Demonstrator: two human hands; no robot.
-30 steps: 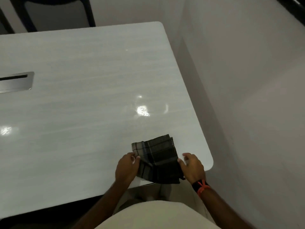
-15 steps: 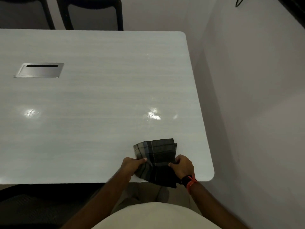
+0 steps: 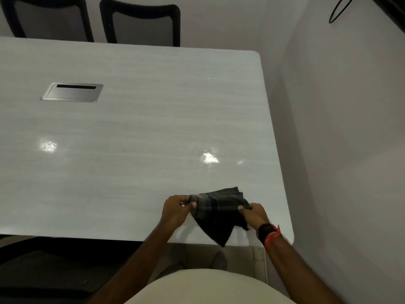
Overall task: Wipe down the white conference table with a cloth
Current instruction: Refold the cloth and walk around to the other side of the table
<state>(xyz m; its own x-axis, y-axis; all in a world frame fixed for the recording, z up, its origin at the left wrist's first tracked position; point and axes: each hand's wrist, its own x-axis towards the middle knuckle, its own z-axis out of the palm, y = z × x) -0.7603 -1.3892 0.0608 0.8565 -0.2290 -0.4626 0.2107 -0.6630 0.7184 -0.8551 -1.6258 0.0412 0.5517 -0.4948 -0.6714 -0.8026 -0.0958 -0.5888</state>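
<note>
A dark plaid cloth (image 3: 219, 211) is held just above the near right corner of the glossy white conference table (image 3: 135, 137). My left hand (image 3: 175, 210) pinches the cloth's left edge. Its right edge is pinched by my right hand (image 3: 255, 216), which wears a dark band and an orange thread at the wrist. The cloth is bunched between the hands, and one corner hangs down past the table's front edge.
A metal cable hatch (image 3: 72, 92) is set into the tabletop at the left. Two dark mesh chairs (image 3: 140, 23) stand behind the far edge. A pale wall (image 3: 341, 128) runs close along the table's right side. Another dark chair seat (image 3: 43, 266) sits below the front edge.
Both hands have closed on the cloth's side edges and lifted it off the table, so it now bunches and a corner hangs down. The view has tilted up, showing more of the table.
</note>
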